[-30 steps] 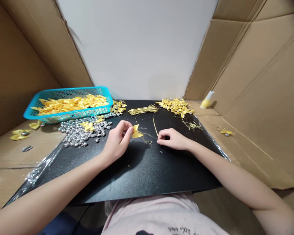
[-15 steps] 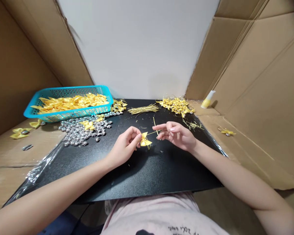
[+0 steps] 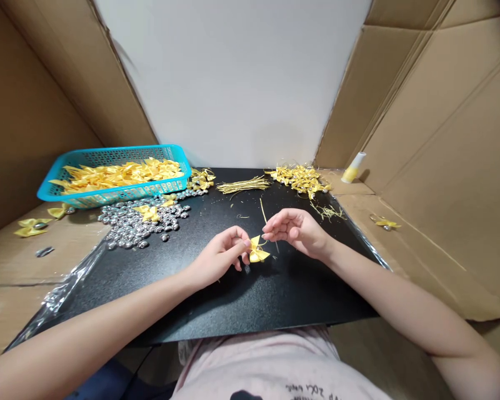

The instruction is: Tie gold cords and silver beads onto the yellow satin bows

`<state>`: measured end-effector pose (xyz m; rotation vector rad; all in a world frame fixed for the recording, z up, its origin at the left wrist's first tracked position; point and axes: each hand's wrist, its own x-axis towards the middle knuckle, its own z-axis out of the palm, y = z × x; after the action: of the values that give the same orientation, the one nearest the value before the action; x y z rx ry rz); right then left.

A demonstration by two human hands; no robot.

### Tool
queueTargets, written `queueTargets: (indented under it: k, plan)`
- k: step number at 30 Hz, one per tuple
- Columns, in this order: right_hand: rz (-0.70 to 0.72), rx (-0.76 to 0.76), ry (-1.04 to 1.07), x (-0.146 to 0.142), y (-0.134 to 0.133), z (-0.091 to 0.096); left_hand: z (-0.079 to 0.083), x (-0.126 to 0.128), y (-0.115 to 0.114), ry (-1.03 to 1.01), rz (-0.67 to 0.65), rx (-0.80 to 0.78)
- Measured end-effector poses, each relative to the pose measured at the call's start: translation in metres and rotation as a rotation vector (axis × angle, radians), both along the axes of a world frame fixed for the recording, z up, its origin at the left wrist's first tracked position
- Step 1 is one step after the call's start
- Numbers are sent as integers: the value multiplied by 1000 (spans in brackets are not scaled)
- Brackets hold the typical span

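Observation:
My left hand (image 3: 225, 255) pinches a yellow ribbon bow (image 3: 257, 251) between thumb and fingertips, above the black table. A thin gold cord is looped at the bow, and one end sticks out to the right. Just right of the bow, my right hand (image 3: 300, 233) is open, its fingers stretched and slightly curled, the thumb apart; I see nothing in it. Its fingertips are close to the cord's end, and I cannot tell whether they touch. A single gold strand (image 3: 263, 210) lies beyond the fingertips, partly hidden by them.
A blue basket (image 3: 45, 191) of yellow ribbon bows stands back left, with many silver beads (image 3: 125, 222) before it. A bundle of gold cords (image 3: 244, 185) lies at the back. To its right are a pile of finished-looking bows (image 3: 300, 179), cord scraps (image 3: 328, 211) and a cone (image 3: 353, 168).
The bow and my left hand have shifted slightly right and nearer to me. My right hand has let go of the stretched cord and opened.

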<state>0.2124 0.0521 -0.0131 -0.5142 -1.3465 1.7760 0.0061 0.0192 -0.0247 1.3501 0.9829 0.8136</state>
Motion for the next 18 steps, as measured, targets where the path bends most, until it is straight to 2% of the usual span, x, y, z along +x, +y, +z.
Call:
queueTargets:
  k: [8,14,18]
  plan:
    - [0,-45,-88,5,5,0,-2,-2,1,-16,-7,-5]
    - [142,-57,-209,6,5,3,-5,-3,2,-29,16,29]
    - [129,-3,-346,3,2,2,-6,-5,4,4,63,74]
